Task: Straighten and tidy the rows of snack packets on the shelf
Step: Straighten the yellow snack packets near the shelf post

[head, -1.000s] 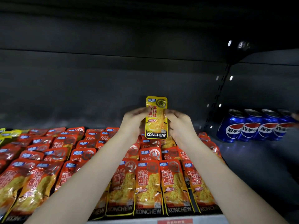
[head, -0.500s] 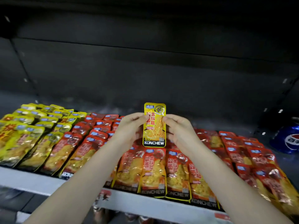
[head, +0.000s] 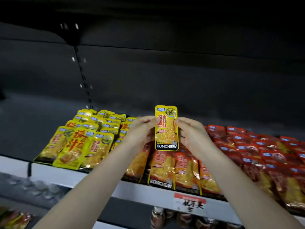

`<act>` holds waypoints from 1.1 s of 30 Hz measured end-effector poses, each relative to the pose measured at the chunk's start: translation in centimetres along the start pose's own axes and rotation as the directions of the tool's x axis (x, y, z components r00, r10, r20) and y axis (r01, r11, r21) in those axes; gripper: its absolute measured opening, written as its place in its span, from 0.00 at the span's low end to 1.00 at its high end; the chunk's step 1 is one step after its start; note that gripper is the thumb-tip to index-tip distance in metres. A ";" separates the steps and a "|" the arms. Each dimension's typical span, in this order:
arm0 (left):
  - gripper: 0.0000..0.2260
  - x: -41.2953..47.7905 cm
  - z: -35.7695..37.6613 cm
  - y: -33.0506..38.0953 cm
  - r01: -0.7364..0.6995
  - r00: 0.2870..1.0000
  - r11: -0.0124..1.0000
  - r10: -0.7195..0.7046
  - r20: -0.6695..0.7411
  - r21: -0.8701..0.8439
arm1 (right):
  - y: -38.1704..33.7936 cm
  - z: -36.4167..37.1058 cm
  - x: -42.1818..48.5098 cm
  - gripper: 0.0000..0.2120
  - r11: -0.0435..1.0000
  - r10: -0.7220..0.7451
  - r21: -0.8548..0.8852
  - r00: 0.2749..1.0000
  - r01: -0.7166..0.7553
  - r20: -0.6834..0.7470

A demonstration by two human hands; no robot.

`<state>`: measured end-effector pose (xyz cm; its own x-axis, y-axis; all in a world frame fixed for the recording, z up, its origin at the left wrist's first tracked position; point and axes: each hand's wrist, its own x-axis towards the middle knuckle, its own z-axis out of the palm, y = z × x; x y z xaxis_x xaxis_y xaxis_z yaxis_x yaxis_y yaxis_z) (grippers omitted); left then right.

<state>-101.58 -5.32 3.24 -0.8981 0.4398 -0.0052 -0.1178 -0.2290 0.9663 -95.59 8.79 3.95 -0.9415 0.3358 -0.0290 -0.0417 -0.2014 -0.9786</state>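
A dark shelf [head: 135,189] carries many yellow packets [head: 85,141] and red packets [head: 257,152]. The left hand [head: 140,129] and right hand [head: 191,134] each pinch a side of one upright packet [head: 166,129], held above the rows.

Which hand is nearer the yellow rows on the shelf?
Left. The left hand sits just right of the yellow rows; the right hand is farther right, beyond the held packet.

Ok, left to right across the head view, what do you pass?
Yellow foil snack packets → left hand → upright yellow KONCHEW packet both hands pinch → right hand → red foil snack packets.
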 end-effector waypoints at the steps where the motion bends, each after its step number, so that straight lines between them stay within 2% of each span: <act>1: 0.06 0.0 -0.9 0.2 0.004 1.000 1.000 -0.004 -0.001 0.001 | 0.2 0.9 0.0 0.08 1.000 0.002 0.007 1.000 -0.002 0.004; 10: 0.04 -0.5 -7.8 1.3 0.042 0.997 0.999 -0.042 -0.063 -0.006 | 2.2 7.3 0.3 0.07 0.998 0.052 0.027 0.996 -0.054 0.076; 20: 0.04 0.7 -11.1 2.8 0.069 0.980 0.997 -0.063 -0.187 0.029 | 2.6 10.8 3.6 0.05 0.993 0.115 0.009 0.982 -0.117 0.149; 26: 0.03 2.2 -13.5 3.9 0.039 0.985 0.995 -0.024 -0.170 0.087 | 2.6 13.1 5.5 0.07 0.993 0.089 -0.092 0.983 -0.076 0.159; 30: 0.03 3.7 -15.8 4.7 0.006 0.993 0.979 0.019 -0.120 0.204 | 2.6 14.7 6.6 0.09 0.969 0.020 -0.248 0.987 0.020 0.157; 33: 0.06 4.6 -17.3 5.3 -0.019 0.996 0.943 0.045 -0.072 0.333 | 2.6 16.0 7.2 0.09 0.945 -0.013 -0.323 0.993 0.050 0.116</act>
<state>-113.66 -19.57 3.90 -0.9308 0.3650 0.0201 0.0470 0.0649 0.9968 -107.85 -3.98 4.49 -0.9732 0.2296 0.0080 0.0209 0.1235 -0.9921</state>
